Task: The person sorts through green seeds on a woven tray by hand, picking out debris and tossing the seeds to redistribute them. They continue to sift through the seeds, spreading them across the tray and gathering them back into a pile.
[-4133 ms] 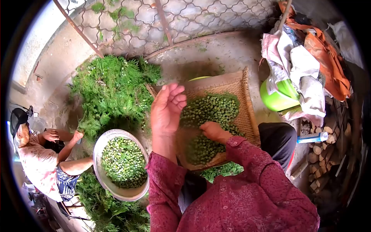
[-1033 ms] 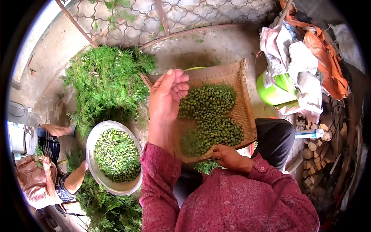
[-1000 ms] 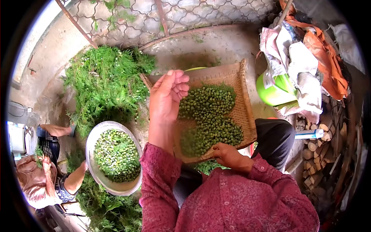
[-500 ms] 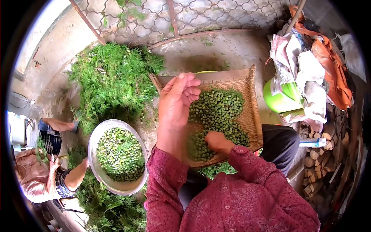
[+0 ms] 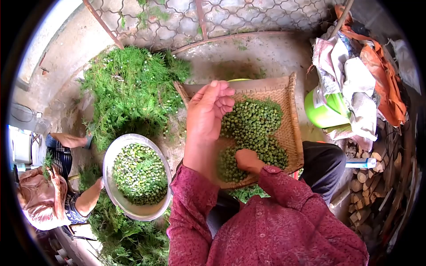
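Observation:
A woven winnowing basket (image 5: pixel 287 128) rests across my lap, holding a spread of small round green cones (image 5: pixel 255 117). Over its left side I raise my left hand (image 5: pixel 207 106), palm toward me and fingers curled in; whether something small is inside does not show. My right hand (image 5: pixel 248 160) is down among the cones near the basket's close edge. Its fingers are bent and their tips are hidden, so what they grip cannot be made out. To the left stands a metal basin (image 5: pixel 108 170) with more green cones (image 5: pixel 138 175) and leafy bits.
Cut green branches (image 5: pixel 128 88) lie on the ground at left, with more (image 5: pixel 124 235) below the basin. Another person (image 5: pixel 44 195) sits at far left. On the right are a lime-green bucket (image 5: pixel 326 111), draped sacks (image 5: pixel 355 80) and stacked firewood (image 5: pixel 361 186). Wire fencing (image 5: pixel 257 17) borders the back.
The whole view has shifted slightly. Both my hands keep nearly the same places and poses. The seated person's hands at far left have moved a little.

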